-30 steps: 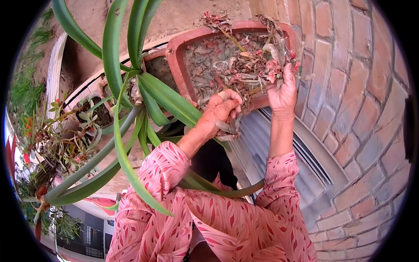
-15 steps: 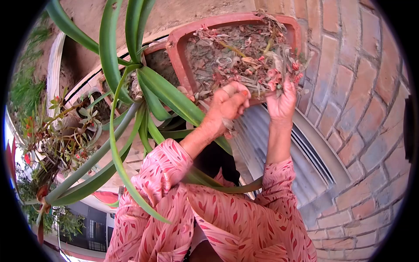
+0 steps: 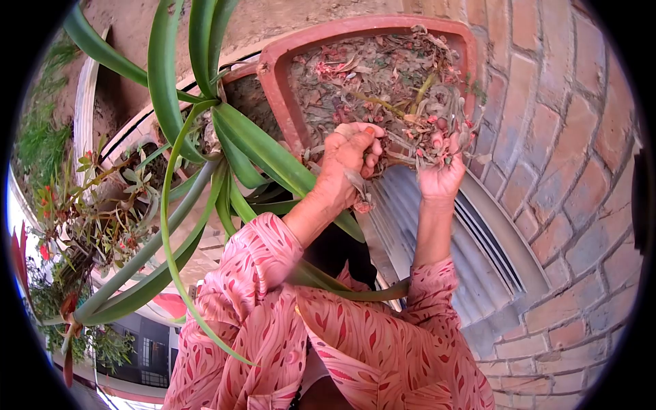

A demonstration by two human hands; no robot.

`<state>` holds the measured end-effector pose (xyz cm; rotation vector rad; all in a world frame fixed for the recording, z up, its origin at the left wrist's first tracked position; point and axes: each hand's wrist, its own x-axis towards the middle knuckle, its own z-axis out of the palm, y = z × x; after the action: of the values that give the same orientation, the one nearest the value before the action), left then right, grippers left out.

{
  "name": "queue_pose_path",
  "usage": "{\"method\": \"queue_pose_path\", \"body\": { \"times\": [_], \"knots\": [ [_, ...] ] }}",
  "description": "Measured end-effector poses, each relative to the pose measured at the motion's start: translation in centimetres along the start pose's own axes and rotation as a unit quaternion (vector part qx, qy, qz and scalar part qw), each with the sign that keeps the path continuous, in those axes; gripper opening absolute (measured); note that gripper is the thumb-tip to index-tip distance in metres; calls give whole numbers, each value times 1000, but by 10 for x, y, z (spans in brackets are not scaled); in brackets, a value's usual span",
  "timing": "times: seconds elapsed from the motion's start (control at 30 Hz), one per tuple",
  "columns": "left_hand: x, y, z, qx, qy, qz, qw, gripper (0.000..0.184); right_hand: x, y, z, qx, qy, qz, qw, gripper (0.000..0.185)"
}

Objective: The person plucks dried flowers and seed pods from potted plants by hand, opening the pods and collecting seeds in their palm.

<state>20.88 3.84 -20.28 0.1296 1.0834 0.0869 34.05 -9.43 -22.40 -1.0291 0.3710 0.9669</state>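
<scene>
Dry, crinkly grey-brown leaves with faded pink petals (image 3: 335, 68) lay in a messy layer over the soil, inside the pot near the top of the view. The biggest thing around them was the floor or wall of pinkish-grey bricks (image 3: 567, 137), on the right side. A big plant with long, green, strap-like leaves (image 3: 266, 150) spread out on the left, and one leaf reached close to the left wrist. The wide reddish-brown pot (image 3: 365, 27) sat just past the two hands. Below it was a ridged grey sheet (image 3: 437, 232).

The left hand (image 3: 347, 160) was at the near side of the pot. Its fingers were curled in tight, with the thumb pressed to them, and a limp dry scrap (image 3: 361, 193) hung out of the bottom of the fist. So that scrap was already out of the pot.

The right hand (image 3: 441, 179) was palm up beside it, a little apart. Its fingers were bent and pinched a loose dry clump (image 3: 425, 152) at the pot's near right corner. The clump seemed to touch the rest of the dry stuff, but it was hard to tell where it ended. A thin yellow-green stalk (image 3: 425, 89) poked up behind it.
</scene>
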Motion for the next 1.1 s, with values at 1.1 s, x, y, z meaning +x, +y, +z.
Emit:
{"method": "queue_pose_path", "body": {
  "times": [1.1],
  "knots": [
    [-23, -37, 13, 597, -135, 332, 718, 17, -8, -18, 6, -554, -36, -140, 820, 37]
  ]
}}
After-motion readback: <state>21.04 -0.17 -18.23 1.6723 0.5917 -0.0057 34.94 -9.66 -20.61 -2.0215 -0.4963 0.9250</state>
